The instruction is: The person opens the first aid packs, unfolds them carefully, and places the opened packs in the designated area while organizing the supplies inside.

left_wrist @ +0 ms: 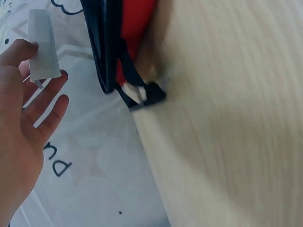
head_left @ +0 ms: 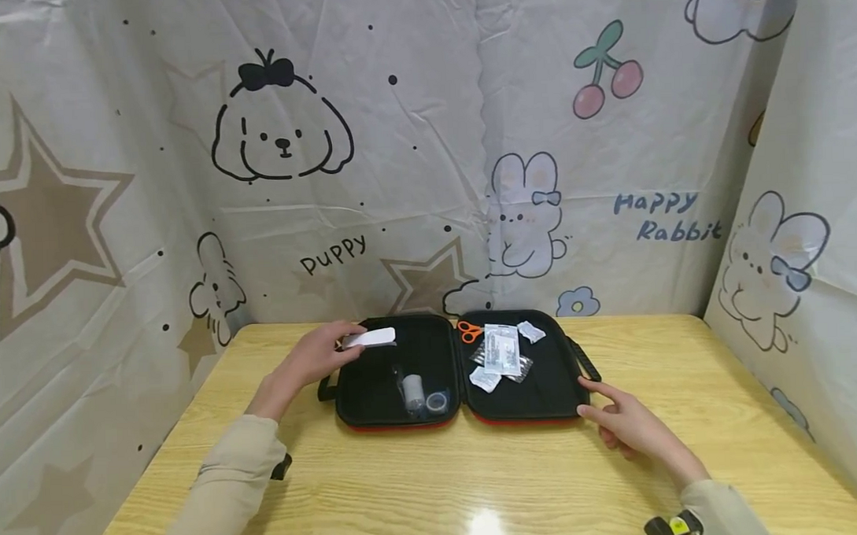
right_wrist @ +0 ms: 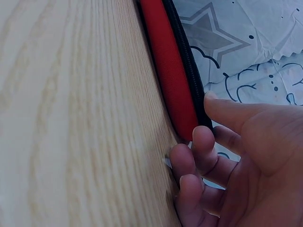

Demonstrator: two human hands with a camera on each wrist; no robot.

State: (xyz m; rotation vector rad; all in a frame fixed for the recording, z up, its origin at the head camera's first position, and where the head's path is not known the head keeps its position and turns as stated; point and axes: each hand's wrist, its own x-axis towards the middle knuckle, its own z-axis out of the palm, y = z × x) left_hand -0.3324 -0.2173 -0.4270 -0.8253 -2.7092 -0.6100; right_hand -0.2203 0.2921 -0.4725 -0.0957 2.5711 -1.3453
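A black-lined zip case (head_left: 395, 322) with a red outside lies spread open on the table. My left hand (head_left: 318, 354) pinches a narrow white packet (head_left: 376, 337) between thumb and fingers, over the far left corner of the case; the left wrist view shows the packet (left_wrist: 43, 47) as flat and long. At the near right corner of the case, my right hand (head_left: 628, 422) grips the rim with thumb and index finger. In the right wrist view, the thumb lies against the black zip edge (right_wrist: 189, 71) and the other fingers curl beside the corner.
The left half holds a white roll (head_left: 414, 390) and a round tape roll (head_left: 437, 402) in clear wrap. Orange-handled scissors (head_left: 469, 331) and several white packets (head_left: 502, 350) lie in the right half. A carry handle (head_left: 584, 361) sticks out right. Printed curtains hang behind the wooden table (head_left: 379, 490).
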